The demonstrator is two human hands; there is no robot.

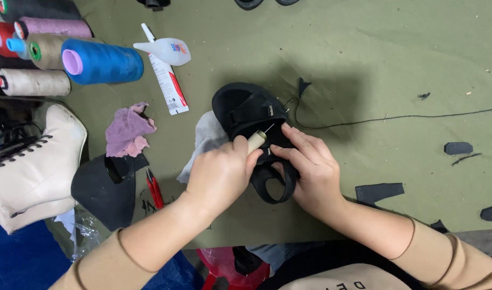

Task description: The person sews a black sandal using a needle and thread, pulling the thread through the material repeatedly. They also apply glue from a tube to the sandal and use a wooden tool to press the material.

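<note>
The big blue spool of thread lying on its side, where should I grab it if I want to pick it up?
Grip the big blue thread spool around its wide middle, coming down from above. It lies on its side on the green cloth table, so the rounded body faces up. The tan spool touches its far side, so curl your fingers over the top and near side. Its lilac end is too narrow for a firm hold.

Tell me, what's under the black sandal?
A grey cloth sticks out from under the black sandal, on the green table. The sandal and the left hand cover the rest.

hands (267, 172) stitching black sandal (251, 115), awl (255, 142)
</note>
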